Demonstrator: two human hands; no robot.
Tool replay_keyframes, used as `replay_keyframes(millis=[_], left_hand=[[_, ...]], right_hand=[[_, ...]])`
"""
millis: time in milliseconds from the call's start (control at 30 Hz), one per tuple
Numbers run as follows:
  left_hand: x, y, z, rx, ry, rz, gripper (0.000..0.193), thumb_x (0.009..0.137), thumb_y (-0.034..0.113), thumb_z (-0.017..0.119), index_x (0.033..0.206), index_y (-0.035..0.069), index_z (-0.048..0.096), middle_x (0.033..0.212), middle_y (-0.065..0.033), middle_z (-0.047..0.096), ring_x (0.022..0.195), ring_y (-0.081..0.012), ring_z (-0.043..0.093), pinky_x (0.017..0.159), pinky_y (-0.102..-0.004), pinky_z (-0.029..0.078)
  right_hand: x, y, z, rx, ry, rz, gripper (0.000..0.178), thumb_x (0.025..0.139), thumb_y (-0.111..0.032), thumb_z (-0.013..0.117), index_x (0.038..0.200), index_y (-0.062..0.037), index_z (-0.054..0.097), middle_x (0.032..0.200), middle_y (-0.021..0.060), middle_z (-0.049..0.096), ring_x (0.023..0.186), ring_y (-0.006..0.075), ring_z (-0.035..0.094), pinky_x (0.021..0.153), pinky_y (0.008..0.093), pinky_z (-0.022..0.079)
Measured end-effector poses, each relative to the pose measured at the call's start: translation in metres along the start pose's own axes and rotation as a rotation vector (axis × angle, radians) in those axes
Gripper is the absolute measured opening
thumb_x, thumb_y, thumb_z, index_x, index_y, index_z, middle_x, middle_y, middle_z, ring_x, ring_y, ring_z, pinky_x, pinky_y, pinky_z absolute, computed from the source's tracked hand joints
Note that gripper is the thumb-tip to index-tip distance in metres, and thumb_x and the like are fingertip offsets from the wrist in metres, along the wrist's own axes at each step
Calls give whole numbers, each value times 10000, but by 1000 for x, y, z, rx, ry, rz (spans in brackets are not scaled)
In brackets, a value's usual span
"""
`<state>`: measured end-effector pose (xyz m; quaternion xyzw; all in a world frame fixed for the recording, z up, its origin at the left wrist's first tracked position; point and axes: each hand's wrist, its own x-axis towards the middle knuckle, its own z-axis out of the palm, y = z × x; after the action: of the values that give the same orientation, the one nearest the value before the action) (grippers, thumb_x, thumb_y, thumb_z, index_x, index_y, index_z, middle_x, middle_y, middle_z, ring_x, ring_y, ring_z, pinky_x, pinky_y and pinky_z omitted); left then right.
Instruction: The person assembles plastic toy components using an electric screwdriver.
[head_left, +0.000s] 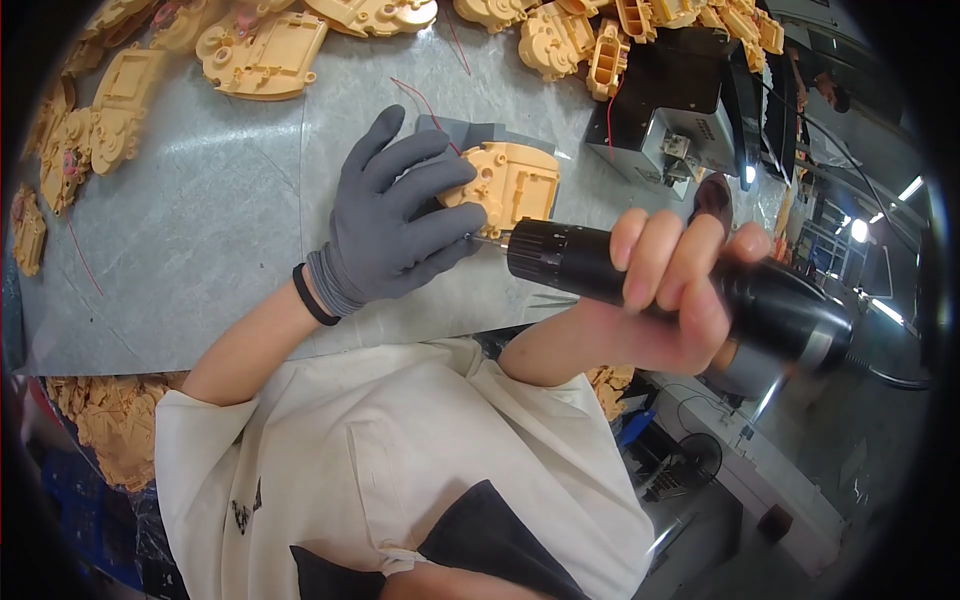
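My left hand (400, 215), in a grey glove, steadies a yellow plastic housing (528, 185) on the worktable. Its fingertips press on the housing's left side, and the thumb lies close to the driver's tip. Bare and wrapped round a black electric screwdriver (565, 258), my right hand (670, 275) keeps the tool nearly level. The screwdriver's thin metal bit points left, to the near edge of the housing beside my gloved fingers. Whether a screw sits at the bit's end is hidden. A grey block (470, 133) shows behind and under the housing.
More yellow housings (265, 55) lie along the far and left table edges, with a pile (555, 40) at the far right. A black box with a metal front (665, 135) stands right of the work. Thin red wires (425, 100) lie about. Yellow parts (110, 425) fill a container below.
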<state>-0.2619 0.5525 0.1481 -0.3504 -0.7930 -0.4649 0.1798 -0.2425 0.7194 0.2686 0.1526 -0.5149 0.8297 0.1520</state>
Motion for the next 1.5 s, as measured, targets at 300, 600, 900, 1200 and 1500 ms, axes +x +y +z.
replay_keyframes(millis=[300,600,900,1200,1500], left_hand=[[-2,-1,-1,8,-25,7,279,668,304,677,916,201,603,1068,-43,527,1051,-261,492,1006,-521,296],[2,-1,11,-71,42,-182,654,669,389,704,1196,95,454,1145,-81,505,1042,-268,496,985,-499,319],[0,-3,12,-64,-79,-205,692,643,379,724,1202,80,448,1082,-74,550,980,-252,533,978,-486,330],[0,-4,12,-88,-70,-211,689,627,364,736,1191,73,466,1067,-70,566,984,-252,532,973,-488,338],[-1,-5,11,-107,-102,-229,727,604,335,760,1207,74,446,1110,-58,553,997,-241,523,981,-494,333]], right_hand=[[-3,6,8,-34,5,-38,462,734,-2,486,1163,-58,325,663,71,465,517,196,488,569,373,433],[22,7,6,-317,160,-195,433,702,-1,479,1114,-14,349,563,76,440,435,186,448,520,357,435],[32,25,10,-393,185,-173,415,694,24,482,1082,23,335,560,89,456,400,174,420,450,330,417],[40,33,11,-396,160,-113,379,708,3,532,1047,4,365,557,72,474,407,149,430,433,287,400],[41,39,18,-470,258,-24,437,636,94,598,991,-39,380,569,79,515,450,143,491,489,254,461]])
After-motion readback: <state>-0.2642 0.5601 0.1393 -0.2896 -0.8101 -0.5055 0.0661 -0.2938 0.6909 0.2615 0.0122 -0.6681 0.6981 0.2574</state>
